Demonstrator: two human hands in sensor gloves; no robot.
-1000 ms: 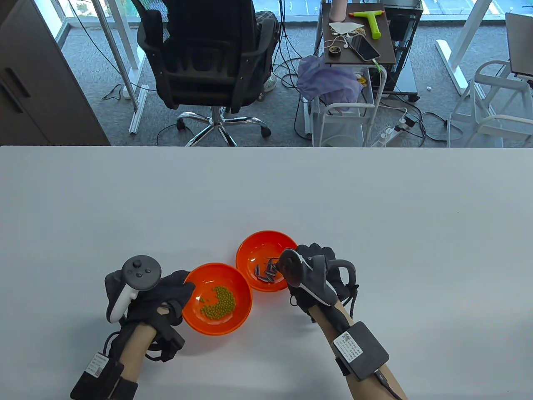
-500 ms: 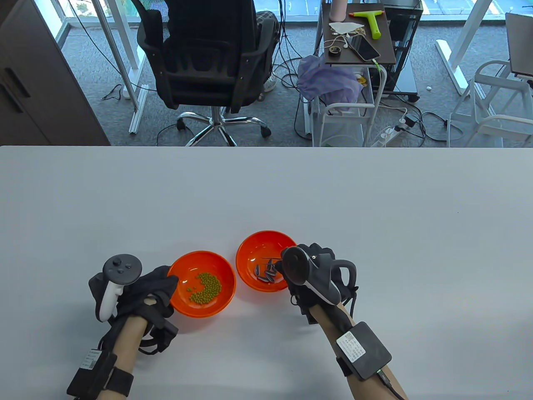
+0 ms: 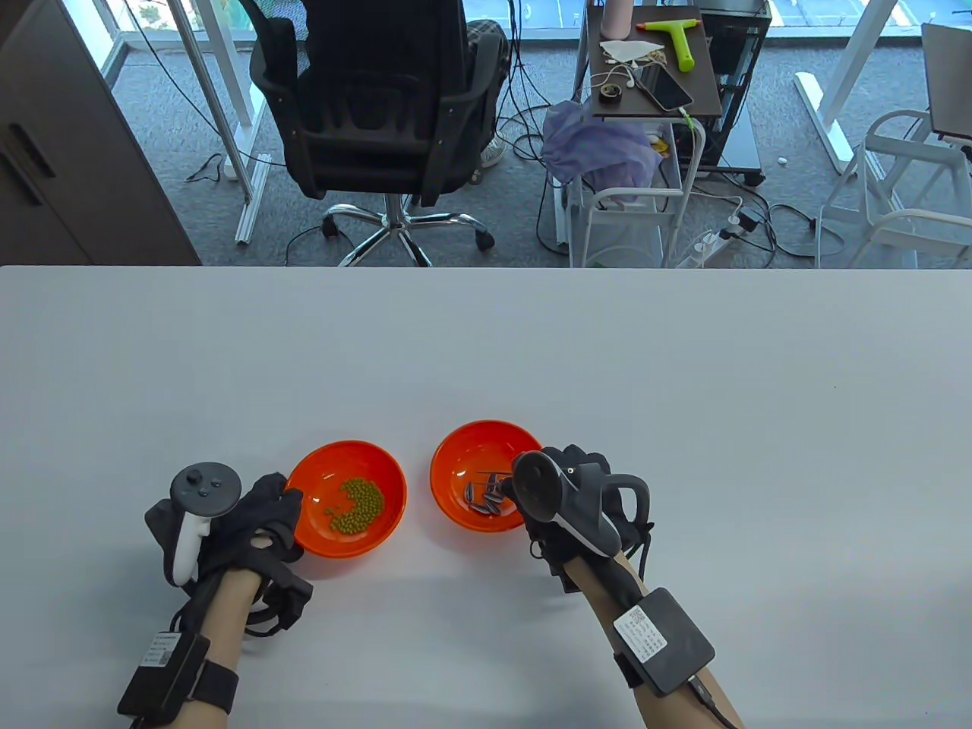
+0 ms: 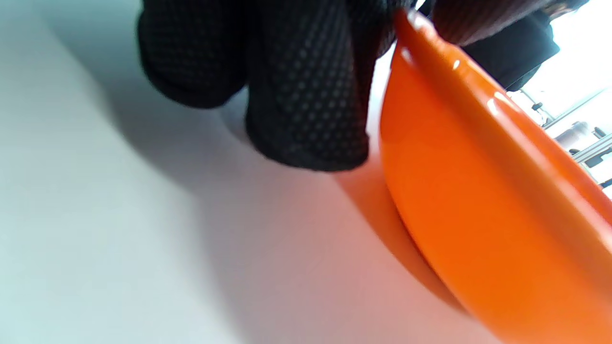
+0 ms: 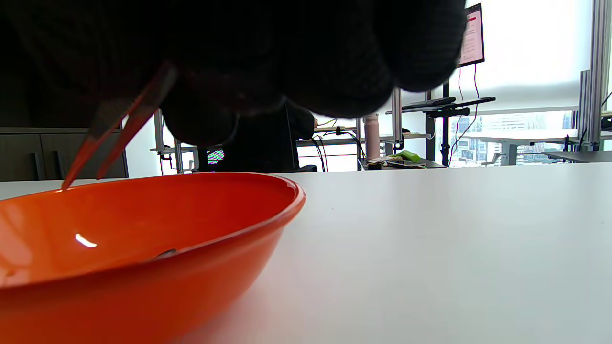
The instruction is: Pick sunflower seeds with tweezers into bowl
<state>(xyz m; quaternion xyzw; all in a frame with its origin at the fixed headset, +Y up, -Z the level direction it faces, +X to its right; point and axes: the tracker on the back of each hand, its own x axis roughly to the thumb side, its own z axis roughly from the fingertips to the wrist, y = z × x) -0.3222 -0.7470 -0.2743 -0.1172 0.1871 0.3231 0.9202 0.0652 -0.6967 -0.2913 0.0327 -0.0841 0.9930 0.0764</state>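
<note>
Two orange bowls stand near the table's front. The right bowl (image 3: 456, 459) holds several dark sunflower seeds (image 3: 486, 497). The left bowl (image 3: 315, 463) holds green beans (image 3: 357, 503). My right hand (image 3: 531, 497) holds the tweezers (image 3: 495, 478) over the right bowl's near right side, with the tips down among the seeds. In the right wrist view the tweezers (image 5: 114, 129) slant down behind that bowl's rim (image 5: 201, 184), their tips slightly apart. My left hand (image 3: 291, 497) grips the left bowl's left rim. The left wrist view shows my fingers (image 4: 306, 95) beside that bowl (image 4: 478, 191).
The white table (image 3: 683, 425) stretches wide behind and to the right of the bowls. Beyond its far edge are an office chair (image 3: 380, 99) and a small cart (image 3: 653, 68). A gap of bare table separates the two bowls.
My left hand has slid the bowl of green beans to the left and slightly farther back, away from the seed bowl. My right hand with the tweezers has barely moved.
</note>
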